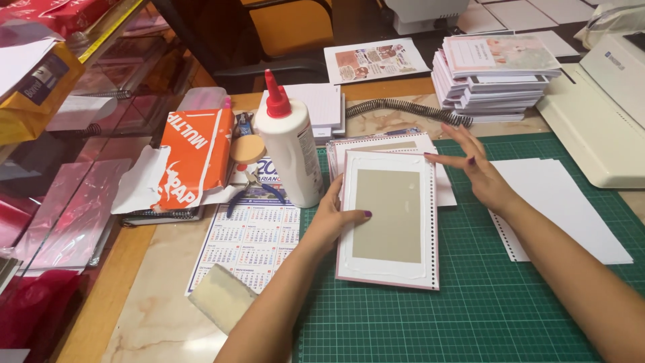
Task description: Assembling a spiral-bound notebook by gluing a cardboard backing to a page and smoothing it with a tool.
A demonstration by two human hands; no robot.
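Note:
A punched notebook cover (391,222) lies face down on the green cutting mat (484,302), showing grey board framed by a white border with glue lines. My left hand (336,218) grips its left edge, thumb resting on the border. My right hand (474,171) hovers flat at the cover's upper right corner, fingers spread, index finger touching the top edge. More covers (403,142) lie stacked underneath, toward the back. A white glue bottle (290,144) with a red nozzle stands just left of the cover.
Punched white sheets (564,205) lie to the right on the mat. Behind are a stack of booklets (494,77), a black spiral coil (403,111) and a white binding machine (605,114). An orange paper pack (191,158), calendar (252,235) and sponge block (218,296) sit left.

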